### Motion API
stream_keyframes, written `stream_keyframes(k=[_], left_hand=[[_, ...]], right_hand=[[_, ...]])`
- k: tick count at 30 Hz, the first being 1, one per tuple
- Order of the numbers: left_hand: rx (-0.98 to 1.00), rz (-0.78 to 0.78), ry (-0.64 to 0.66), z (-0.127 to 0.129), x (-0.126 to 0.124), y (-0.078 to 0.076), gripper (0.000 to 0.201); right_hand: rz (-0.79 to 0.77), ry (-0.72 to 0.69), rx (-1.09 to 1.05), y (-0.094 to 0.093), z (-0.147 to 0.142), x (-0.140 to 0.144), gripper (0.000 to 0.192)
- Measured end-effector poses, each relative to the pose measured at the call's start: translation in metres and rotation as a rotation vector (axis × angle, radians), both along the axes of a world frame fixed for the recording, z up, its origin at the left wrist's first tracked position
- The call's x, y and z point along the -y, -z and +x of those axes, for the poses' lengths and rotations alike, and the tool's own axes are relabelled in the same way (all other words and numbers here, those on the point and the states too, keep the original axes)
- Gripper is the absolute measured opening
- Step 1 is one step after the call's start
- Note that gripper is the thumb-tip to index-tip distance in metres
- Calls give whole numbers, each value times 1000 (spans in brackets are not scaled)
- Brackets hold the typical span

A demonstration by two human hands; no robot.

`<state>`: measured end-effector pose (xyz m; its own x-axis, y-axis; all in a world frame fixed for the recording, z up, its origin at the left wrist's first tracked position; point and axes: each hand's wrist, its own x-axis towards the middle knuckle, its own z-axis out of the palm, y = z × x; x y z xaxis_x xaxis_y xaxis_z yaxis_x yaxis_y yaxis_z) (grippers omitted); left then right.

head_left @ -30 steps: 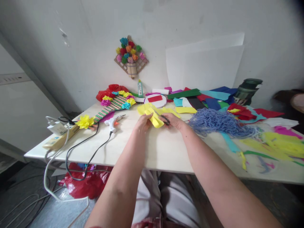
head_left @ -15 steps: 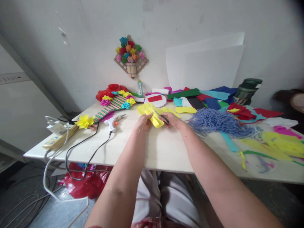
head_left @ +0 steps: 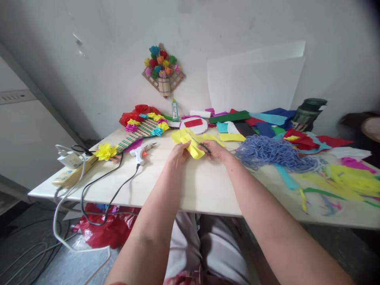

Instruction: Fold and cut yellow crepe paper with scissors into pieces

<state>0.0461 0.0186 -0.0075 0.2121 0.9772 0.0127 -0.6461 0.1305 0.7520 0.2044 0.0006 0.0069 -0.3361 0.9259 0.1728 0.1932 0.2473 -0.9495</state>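
Yellow crepe paper is pinched at its left edge by my left hand, over the middle of the table. My right hand grips dark-handled scissors, their blades pointing up and left across the paper. Whether the blades are apart or closed on the paper, I cannot tell. Behind the yellow paper lies a white disc with a red paper piece on it. To the left of my hands rests a white glue gun with an orange trigger.
On the left are a flower-trimmed woven fan, a yellow paper flower and a power strip with trailing cords. A heap of blue yarn, scattered coloured paper and a dark green bottle occupy the right side.
Almost nothing differs. My hands, the scissors and the yellow paper keep nearly the same position, with only a very slight shift of the whole view.
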Motion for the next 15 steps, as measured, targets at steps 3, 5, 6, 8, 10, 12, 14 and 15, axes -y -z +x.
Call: stream_keyframes(k=[3,5,6,8,10,12,14,15], left_hand=[[4,-9,-5,0,0,0,28],[5,-20,-13,0,0,0,29],[4,-22,-13,-1,0,0,29],[2,-20,-3,-1,1,-1,30],[-5,-17,12,-1,1,-1,30],[-18,-17,24,-1,1,0,28],[-31,-11,37,-1,2,-1,26],[-35,-6,45,-1,2,-1,25]], right_hand=[[2,2,9,1,0,-1,29],[-7,-4,11,-1,0,0,29],[-14,-9,13,-2,0,1,29],[-33,-22,26,-4,0,4,29],[-35,-33,46,-5,1,6,30],[-28,-43,58,-5,1,6,30],[-30,-51,51,-5,2,6,29],[-38,-51,40,-5,1,6,28]])
